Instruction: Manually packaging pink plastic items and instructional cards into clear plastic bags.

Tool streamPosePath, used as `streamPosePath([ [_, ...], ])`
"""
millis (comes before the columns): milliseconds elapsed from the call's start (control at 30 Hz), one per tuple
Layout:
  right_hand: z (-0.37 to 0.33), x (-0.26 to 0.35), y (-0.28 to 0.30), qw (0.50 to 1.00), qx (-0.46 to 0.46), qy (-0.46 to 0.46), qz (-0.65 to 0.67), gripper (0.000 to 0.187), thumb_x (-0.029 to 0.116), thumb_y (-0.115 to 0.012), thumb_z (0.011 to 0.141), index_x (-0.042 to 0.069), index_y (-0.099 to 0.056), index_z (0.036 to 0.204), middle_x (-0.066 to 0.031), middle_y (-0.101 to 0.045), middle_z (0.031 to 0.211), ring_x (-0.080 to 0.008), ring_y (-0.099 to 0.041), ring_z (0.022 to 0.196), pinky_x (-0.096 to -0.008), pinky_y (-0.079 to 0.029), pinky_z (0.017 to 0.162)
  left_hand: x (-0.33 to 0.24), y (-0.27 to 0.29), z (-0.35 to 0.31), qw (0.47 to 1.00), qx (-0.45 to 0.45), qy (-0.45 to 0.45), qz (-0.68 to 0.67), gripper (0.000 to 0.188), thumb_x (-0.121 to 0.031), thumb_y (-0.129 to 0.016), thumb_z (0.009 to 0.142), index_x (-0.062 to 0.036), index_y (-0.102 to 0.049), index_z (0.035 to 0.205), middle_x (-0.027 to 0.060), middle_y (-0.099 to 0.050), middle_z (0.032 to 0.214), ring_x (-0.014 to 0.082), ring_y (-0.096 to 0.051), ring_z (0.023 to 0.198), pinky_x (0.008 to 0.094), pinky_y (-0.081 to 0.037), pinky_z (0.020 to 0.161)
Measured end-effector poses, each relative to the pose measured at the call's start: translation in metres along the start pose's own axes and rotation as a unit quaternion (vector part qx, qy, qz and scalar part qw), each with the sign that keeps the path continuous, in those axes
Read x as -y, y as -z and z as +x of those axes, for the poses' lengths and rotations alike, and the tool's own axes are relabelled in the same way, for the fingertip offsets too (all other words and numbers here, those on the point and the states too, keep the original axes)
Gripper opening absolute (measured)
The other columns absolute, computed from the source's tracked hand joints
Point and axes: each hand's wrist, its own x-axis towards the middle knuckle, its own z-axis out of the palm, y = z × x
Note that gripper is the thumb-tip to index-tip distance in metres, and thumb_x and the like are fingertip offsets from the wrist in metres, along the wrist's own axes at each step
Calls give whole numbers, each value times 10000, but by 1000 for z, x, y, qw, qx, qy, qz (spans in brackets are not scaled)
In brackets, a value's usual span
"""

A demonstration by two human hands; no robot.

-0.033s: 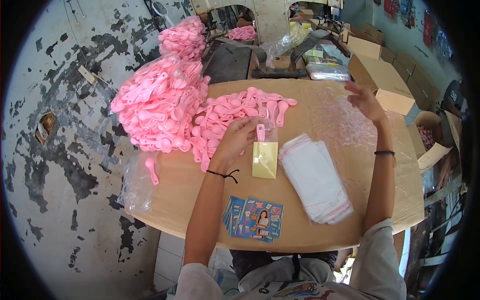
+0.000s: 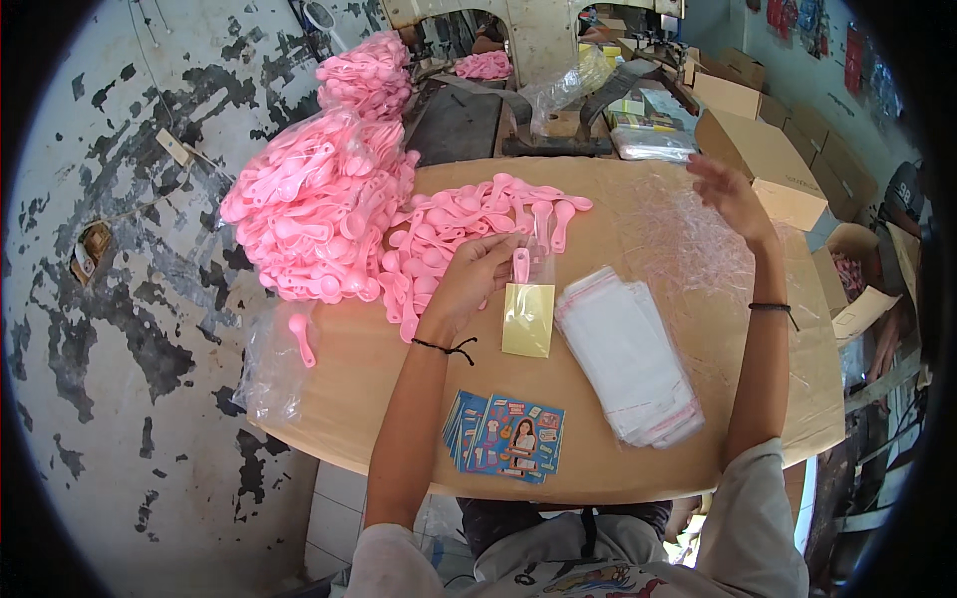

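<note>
My left hand (image 2: 484,267) is closed on the top of a clear plastic bag (image 2: 541,265). Inside the bag are a pale yellow card (image 2: 528,321) and a pink plastic spoon (image 2: 521,265), whose handle end shows by my fingertips. Right behind it lies a heap of loose pink spoons (image 2: 439,239). My right hand (image 2: 733,199) is raised over a tangle of thin clear plastic strips (image 2: 688,234), its fingers apart and nothing visible in them. Between my arms rest a stack of clear bags (image 2: 633,359) and a fanned pile of blue printed cards (image 2: 513,439).
Big clear sacks of pink spoons (image 2: 309,214) stand at the left by the peeling wall. One spoon (image 2: 301,339) lies near a crumpled plastic bag (image 2: 274,374). Open cardboard boxes (image 2: 763,164) line the right. A sewing machine (image 2: 538,40) is behind the brown-topped table (image 2: 349,429).
Almost nothing differs. My right hand has shifted very slightly, its fingers a little closer together; the bag in my left hand is nearly still.
</note>
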Motion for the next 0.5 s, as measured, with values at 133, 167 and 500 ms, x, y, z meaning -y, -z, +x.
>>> streamPosePath([
  [133,4,68,11,970,49,2,238,318,55,-514,897,8,-588,1203,-60,-664,1067,-146,-592,965,-282,-469,857,0,-2,-5,1000,4,-8,0,324,-257,-537,990,-18,-613,1195,61,-677,1052,128,-664,861,287,-557,773],
  [167,4,82,7,955,106,2,278,309,68,-505,903,8,-591,1194,-57,-663,1046,-141,-588,942,-282,-472,847,0,-3,-4,1000,3,-7,3,324,-257,-537,990,-18,-613,1195,61,-677,1052,128,-664,861,287,-557,773],
  [500,-16,150,-111,917,192,64,344,255,142,-659,898,-5,-661,1106,-70,-679,939,-117,-629,819,-277,-516,730,6,-17,-1,994,-74,-81,2,263,-258,-639,937,-26,-644,1060,13,-666,939,84,-646,809,228,-536,700],
])
